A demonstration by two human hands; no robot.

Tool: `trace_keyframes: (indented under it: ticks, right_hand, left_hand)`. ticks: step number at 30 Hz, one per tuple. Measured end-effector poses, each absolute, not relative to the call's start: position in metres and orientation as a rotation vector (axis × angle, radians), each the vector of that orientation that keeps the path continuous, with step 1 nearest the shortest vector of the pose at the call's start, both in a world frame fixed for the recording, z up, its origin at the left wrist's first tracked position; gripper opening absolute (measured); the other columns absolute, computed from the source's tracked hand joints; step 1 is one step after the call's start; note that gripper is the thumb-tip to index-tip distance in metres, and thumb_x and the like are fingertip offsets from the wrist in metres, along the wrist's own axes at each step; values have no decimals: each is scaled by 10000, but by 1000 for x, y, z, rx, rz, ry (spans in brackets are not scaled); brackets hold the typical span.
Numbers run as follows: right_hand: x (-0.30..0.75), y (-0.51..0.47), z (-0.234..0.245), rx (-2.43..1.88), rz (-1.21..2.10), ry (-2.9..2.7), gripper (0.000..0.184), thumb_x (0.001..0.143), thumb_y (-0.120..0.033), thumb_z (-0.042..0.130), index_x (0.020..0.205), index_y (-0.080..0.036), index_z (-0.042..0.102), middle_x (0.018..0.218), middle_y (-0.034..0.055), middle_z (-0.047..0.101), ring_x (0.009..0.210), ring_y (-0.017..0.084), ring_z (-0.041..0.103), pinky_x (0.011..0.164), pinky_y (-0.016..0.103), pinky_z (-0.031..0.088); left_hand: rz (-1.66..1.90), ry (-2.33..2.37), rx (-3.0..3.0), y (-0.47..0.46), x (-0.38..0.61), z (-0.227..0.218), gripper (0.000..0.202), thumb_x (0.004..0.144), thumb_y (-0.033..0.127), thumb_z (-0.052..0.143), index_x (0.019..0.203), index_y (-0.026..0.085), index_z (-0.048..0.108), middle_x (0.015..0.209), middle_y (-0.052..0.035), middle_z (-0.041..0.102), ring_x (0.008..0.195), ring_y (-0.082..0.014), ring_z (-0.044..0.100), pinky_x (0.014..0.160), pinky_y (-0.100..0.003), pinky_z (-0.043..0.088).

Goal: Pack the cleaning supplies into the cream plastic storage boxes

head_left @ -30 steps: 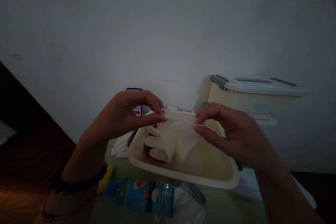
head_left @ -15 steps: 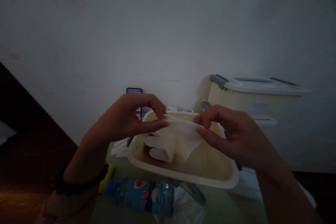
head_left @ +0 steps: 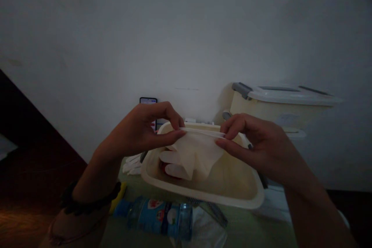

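Observation:
A thin white glove (head_left: 200,155) hangs by its cuff between my two hands, over the cream plastic basin (head_left: 203,193). My left hand (head_left: 148,130) pinches the left end of the cuff between thumb and fingers. At the right end, my right hand (head_left: 255,143) pinches the same edge, so the cuff is drawn nearly straight. Rounded glove fingers droop to the left inside the basin, partly in front of a small red item that I cannot make out.
A blue-labelled plastic bottle (head_left: 158,217) lies before the basin, beside a white crumpled sheet (head_left: 207,228) and something yellow (head_left: 117,199). More white gloves (head_left: 132,164) lie left. Behind, a phone (head_left: 148,100) leans on the wall; a lidded cream box (head_left: 279,110) stands right.
My right hand has shifted slightly and its fingers have changed their pinch on the cuff. The glove's edge now lies flatter and more level. My left hand has barely moved.

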State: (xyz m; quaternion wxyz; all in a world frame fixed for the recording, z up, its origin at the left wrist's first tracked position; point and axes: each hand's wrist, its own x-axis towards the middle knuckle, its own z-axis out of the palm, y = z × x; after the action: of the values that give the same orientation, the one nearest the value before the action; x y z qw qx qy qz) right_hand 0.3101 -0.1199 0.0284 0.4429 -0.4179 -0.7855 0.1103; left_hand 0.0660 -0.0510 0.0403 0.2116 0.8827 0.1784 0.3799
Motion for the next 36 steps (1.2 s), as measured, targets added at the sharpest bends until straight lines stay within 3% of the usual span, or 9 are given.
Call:
trace_keyframes:
  ticks: [9,12,16,20,26,32,36]
  right_hand:
    - [307,-120,23,-1037,317,-1835,149,808,-236,638,743,-216,505,777,-11,577,728,128,568,665,280,458]
    - [304,-120,22,-1029,342,-1795,128,799,-198,635,868,-226,531,798,-21,557,748,122,561,676,263,466]
    - [302,-120,24,-1101,300,-1873,242,817,-208,619,1054,-234,578,833,-18,595,779,117,585,708,253,465]
    - [301,-120,27,-1164,201,-1972,161,825,-236,621,984,-216,640,842,-9,652,772,110,601,696,232,458]
    - [300,-121,29,-1170,190,-2004,197,785,-355,684,936,-231,657,794,-29,648,742,106,596,670,216,455]
    - [298,-121,31,-1144,157,-1963,83,852,-285,604,824,-212,632,735,-35,627,680,90,563,636,210,427]
    - [296,-119,27,-1184,152,-1874,66,833,-267,613,816,-203,613,692,-38,598,637,93,551,602,211,428]
  left_hand:
    - [1087,532,2423,-52,74,38,121,785,134,661,816,174,552,795,31,617,749,-80,608,712,-178,490]
    - [1040,560,2471,-55,76,39,128,811,155,638,927,178,588,844,30,634,767,-69,607,711,-155,482]
    - [914,621,2555,-55,77,40,175,841,195,611,1014,185,630,849,25,669,765,-69,613,693,-146,470]
    - [836,643,2571,-54,78,42,187,809,244,660,981,170,657,871,11,687,791,-85,622,702,-158,467]
    - [897,596,2587,-57,84,45,50,816,189,641,808,143,658,741,26,643,690,-64,588,640,-145,435]
    - [955,577,2583,-60,85,43,47,841,181,592,836,159,633,789,25,646,725,-74,595,669,-155,447]
    - [1067,702,2526,-62,94,37,51,823,216,607,814,166,603,698,45,628,610,-72,560,575,-164,429]
